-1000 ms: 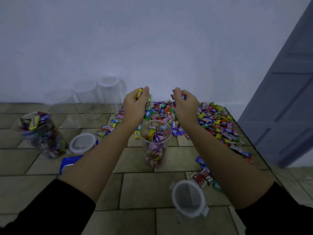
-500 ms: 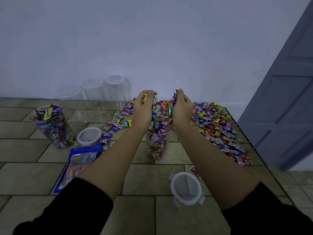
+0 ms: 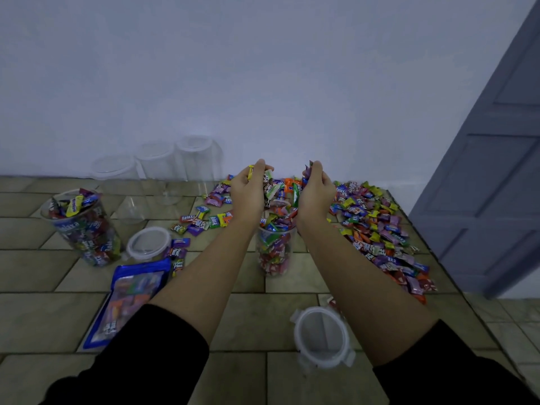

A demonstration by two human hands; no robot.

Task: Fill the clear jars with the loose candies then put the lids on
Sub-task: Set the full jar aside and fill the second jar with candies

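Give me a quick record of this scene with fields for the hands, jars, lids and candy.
Hands: left hand and right hand each grip colourful wrapped candies above the middle clear plastic jar
Filled jar: clear plastic jar on the left, brimming, no lid
Empty: three clear jars by the wall
Lids: two round white-rimmed lids, lying flat
Spare: loose candy pile right of the hands
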